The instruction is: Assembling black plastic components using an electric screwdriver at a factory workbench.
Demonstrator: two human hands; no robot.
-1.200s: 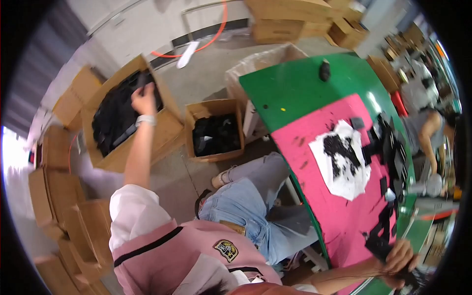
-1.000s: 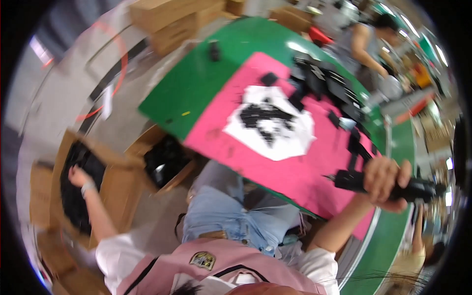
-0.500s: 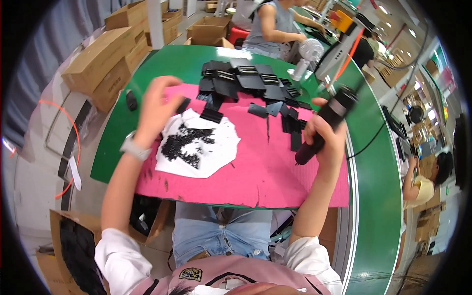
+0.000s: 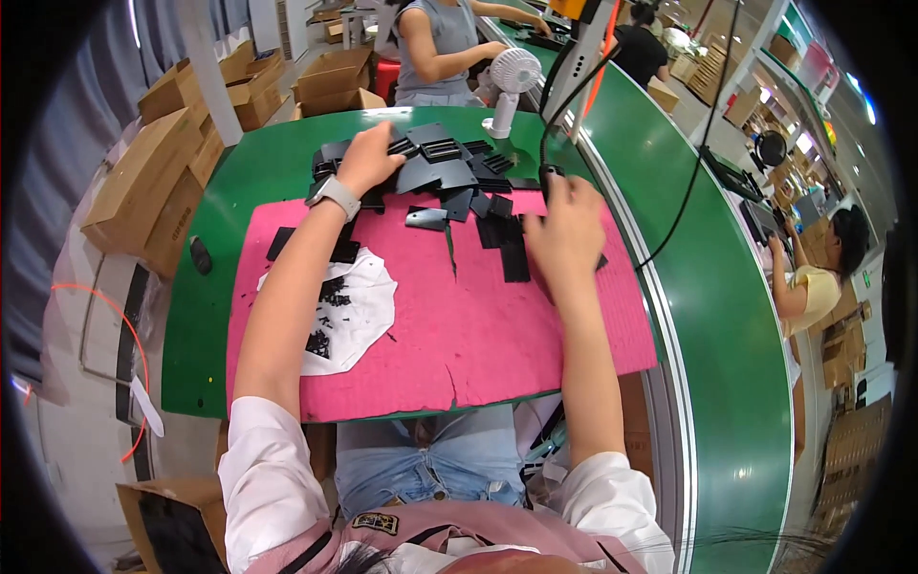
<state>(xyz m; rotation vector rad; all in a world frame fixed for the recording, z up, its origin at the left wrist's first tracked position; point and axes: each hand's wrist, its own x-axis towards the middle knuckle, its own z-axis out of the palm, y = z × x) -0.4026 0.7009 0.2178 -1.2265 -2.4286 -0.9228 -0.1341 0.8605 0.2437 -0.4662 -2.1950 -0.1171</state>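
Pink mat (image 4: 502,335) lies bare toward the near edge of the table (image 4: 196,320), right of the white cloth (image 4: 368,311). Nearer the far edge, black plates (image 4: 435,174) lie at the left hand (image 4: 368,163), grip hidden. Right hand (image 4: 569,230) curls beside a mostly hidden black tool (image 4: 552,175); I cannot tell its hold.

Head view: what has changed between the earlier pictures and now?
The left hand has moved from the open cardboard box to the pile of black parts. The right hand has come forward, toward the pink mat's far right corner; its black tool is now mostly hidden, so its grip is unclear. The white sheet stays on the mat.
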